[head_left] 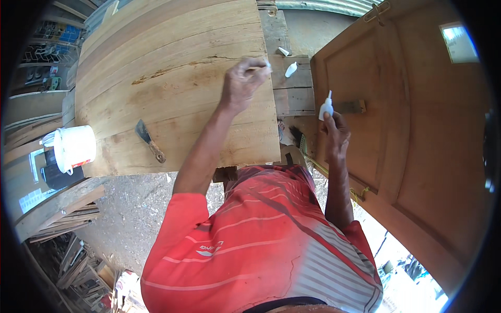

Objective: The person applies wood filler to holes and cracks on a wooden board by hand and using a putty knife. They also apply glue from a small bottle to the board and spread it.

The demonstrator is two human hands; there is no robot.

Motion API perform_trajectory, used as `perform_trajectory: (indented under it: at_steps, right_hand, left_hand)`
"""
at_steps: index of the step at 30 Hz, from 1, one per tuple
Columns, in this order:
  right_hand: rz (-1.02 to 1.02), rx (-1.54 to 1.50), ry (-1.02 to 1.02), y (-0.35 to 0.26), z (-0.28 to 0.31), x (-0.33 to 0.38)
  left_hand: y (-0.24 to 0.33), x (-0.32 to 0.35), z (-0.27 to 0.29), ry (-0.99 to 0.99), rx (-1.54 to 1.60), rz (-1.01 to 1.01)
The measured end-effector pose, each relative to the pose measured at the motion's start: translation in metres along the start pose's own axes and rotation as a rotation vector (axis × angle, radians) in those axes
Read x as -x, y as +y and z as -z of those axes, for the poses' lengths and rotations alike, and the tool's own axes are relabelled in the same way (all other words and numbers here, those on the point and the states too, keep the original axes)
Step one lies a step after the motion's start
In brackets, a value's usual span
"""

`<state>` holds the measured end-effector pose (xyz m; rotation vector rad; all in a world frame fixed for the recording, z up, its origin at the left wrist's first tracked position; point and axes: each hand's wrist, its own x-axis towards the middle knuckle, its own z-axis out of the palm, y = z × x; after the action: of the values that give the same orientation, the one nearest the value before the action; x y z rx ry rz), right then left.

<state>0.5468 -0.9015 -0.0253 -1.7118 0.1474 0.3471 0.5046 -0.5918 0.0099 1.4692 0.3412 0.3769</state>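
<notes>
My left hand point(243, 84) is raised over the right edge of a wide wooden panel point(177, 104). Its fingers are pinched together, with a small pale speck at their tips that is too small to name. In my right hand point(337, 134) a small white squeeze bottle point(325, 109) is held upright, its thin nozzle pointing up. Just beyond the panel's right edge, a second white bottle point(291, 69) lies on bare boards point(295, 99). Close to it lies a small white cone-shaped piece point(283, 51). A putty knife point(149, 141) rests on the panel, left of my left forearm.
A white bucket point(76, 148) stands at the panel's left front corner. On my right, a large brown panelled door point(417, 130) leans close to my right arm, with a metal hinge plate point(357, 107) by my hand. Scrap wood point(78, 271) is piled at the lower left.
</notes>
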Motion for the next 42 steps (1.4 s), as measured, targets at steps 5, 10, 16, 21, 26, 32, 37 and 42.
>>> perform_trajectory:
  at_steps: [5, 10, 16, 21, 26, 32, 37, 42]
  right_hand:
    - [0.065, -0.071, -0.067, -0.012, -0.016, 0.021]
    - [0.016, -0.054, -0.004, 0.001, 0.002, 0.028]
    - [-0.045, -0.077, 0.051, 0.016, 0.015, 0.027]
    - [-0.048, -0.061, 0.061, 0.009, 0.011, 0.026]
    - [-0.039, -0.029, 0.034, 0.008, 0.015, 0.024]
    - [-0.034, -0.024, 0.037, 0.013, 0.021, 0.024]
    - [-0.053, -0.023, 0.062, 0.016, 0.025, 0.026]
    - [-0.060, -0.028, 0.059, 0.019, 0.027, 0.028]
  left_hand:
    - [-0.020, -0.020, -0.034, -0.029, 0.182, 0.058]
    - [-0.030, -0.032, -0.038, 0.025, 0.057, -0.035]
    - [-0.032, -0.038, -0.042, 0.024, 0.016, -0.067]
    - [-0.040, -0.038, -0.053, 0.070, 0.000, -0.216]
    - [-0.048, -0.043, -0.055, 0.094, -0.121, -0.267]
    - [-0.048, -0.037, -0.060, 0.085, -0.063, -0.280]
    - [-0.041, -0.031, -0.068, 0.080, 0.020, -0.279]
    - [-0.042, -0.030, -0.069, 0.092, 0.000, -0.277]
